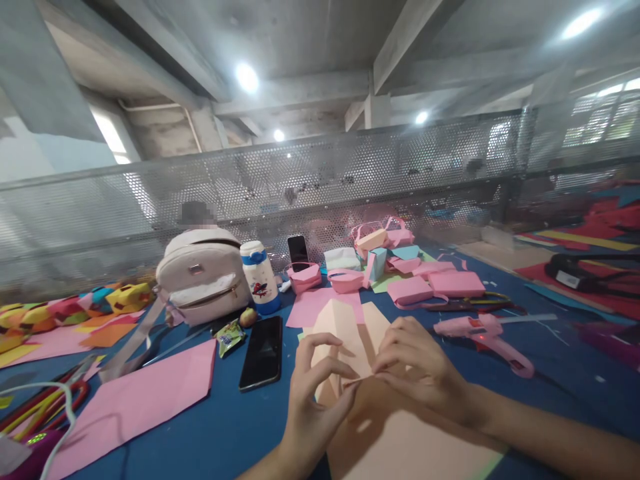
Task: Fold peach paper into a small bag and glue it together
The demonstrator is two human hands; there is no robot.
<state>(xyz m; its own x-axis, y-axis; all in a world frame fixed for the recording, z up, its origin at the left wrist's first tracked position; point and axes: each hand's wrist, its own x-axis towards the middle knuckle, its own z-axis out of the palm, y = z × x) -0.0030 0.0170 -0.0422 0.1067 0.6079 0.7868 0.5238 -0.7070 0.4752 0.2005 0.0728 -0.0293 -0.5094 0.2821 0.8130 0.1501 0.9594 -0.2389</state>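
Pinching folded peach paper (341, 333) at its near edge.
Clamped there by left hand (316, 390) and right hand (425, 370), near pink glue gun (487, 337).

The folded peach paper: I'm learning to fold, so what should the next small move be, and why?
I'd probably run the right hand's fingertips along the near edge to sharpen it while the left hand steadies it. Both hands pinch the folded peach paper there, close together, while its far flaps stand up, apart at their tips.

Perforated partition (320, 177), concrete beams (407, 43), bright lights (247, 78)
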